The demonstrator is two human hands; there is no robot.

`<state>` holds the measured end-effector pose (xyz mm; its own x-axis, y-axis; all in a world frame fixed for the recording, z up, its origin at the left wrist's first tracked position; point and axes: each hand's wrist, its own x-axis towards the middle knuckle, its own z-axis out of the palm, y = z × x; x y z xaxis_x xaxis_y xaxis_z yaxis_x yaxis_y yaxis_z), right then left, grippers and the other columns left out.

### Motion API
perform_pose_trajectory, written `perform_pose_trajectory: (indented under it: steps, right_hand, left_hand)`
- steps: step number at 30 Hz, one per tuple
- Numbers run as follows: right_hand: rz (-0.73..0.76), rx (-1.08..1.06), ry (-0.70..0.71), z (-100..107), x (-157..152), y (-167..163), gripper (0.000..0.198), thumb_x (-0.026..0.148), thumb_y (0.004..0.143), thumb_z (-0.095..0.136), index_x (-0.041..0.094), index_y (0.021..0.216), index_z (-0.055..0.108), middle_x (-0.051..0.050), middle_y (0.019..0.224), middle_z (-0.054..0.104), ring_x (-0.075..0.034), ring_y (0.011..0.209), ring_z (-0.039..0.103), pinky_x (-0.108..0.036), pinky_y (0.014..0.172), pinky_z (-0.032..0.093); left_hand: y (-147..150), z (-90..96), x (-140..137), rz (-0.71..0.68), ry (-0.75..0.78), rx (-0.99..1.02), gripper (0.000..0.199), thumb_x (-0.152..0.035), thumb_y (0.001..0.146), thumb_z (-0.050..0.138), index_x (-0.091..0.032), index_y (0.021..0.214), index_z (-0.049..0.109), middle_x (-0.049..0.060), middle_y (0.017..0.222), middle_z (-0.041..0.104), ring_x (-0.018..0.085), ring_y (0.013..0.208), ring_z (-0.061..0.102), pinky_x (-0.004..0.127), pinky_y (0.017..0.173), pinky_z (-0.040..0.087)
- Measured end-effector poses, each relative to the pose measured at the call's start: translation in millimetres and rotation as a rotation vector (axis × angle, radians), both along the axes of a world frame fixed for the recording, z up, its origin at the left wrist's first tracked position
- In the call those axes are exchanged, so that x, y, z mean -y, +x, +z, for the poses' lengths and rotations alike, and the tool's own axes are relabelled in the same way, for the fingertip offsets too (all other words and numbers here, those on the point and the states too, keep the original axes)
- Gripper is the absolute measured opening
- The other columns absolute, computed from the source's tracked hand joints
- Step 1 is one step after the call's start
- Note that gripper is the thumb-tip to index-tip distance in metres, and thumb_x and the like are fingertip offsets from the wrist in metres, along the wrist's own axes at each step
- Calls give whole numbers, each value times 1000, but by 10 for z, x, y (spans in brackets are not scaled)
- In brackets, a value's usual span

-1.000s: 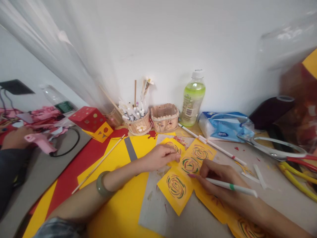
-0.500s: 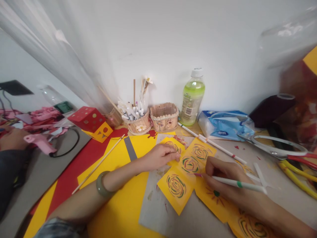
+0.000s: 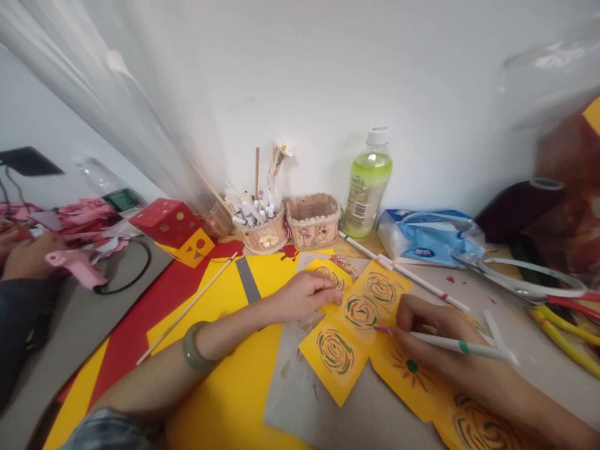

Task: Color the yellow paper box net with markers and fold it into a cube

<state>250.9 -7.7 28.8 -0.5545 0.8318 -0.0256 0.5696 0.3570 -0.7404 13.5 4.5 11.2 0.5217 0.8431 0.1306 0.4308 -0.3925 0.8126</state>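
A yellow paper cutout (image 3: pixel 341 389) made of joined squares lies in front of me, with swirls of short coloured strokes on several squares. My left hand (image 3: pixel 304 295) rests on its upper left part, fingers extended and lying on the paper. In my right hand (image 3: pixel 434 340) is a white marker pen (image 3: pixel 480 349) with a green band. Its purple tip is at the lower right of the middle swirl; I cannot tell whether it touches. More decorated squares and a sun-like drawing (image 3: pixel 411 367) show below my right hand, partly covered by it.
Pen-filled basket (image 3: pixel 265 237), second basket (image 3: pixel 315 225), green drink bottle (image 3: pixel 368 187) and tissue pack (image 3: pixel 429 237) line the wall. Scissors (image 3: pixel 529 284) lie right. A red dice-like box (image 3: pixel 171 225), pink glue gun (image 3: pixel 79 270) and another person's hand (image 3: pixel 32 255) are at left.
The marker tip has shifted slightly right along the middle swirl's edge. My left hand stays on the paper. The other person's hand at far left has moved a little.
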Motion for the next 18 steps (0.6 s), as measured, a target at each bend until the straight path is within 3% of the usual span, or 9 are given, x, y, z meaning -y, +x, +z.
perform_pose_trajectory:
  steps: [5,11,14,18]
  right_hand:
    - [21,3,-13,24,10,-18,25,27,81,46,22,59,35,4,53,44,-11,50,40,-23,45,30]
    - [-54,0,11,68,20,-20,27,29,79,49,22,57,35,4,52,42,-12,49,38,-24,45,28]
    - [-158,-146,-9,124,-8,7,27,35,79,50,22,57,39,2,54,45,-13,50,40,-25,44,30]
    - [-399,-304,107,187,-90,113,34,42,79,53,23,54,40,2,50,43,-13,48,37,-26,44,28]
  left_hand:
    - [-7,-11,-10,4,2,-2,30,-29,89,43,-15,70,62,3,75,62,12,74,57,22,74,42]
    - [-1,4,3,8,-42,33,29,-30,88,45,-15,70,63,3,75,63,14,75,56,24,74,41]
    - [6,41,-1,47,-220,192,26,-33,83,54,-16,67,65,3,73,63,15,76,56,25,76,40]
    - [-19,55,-40,108,-400,413,31,-41,75,62,-14,61,66,3,68,63,14,70,56,24,73,40]
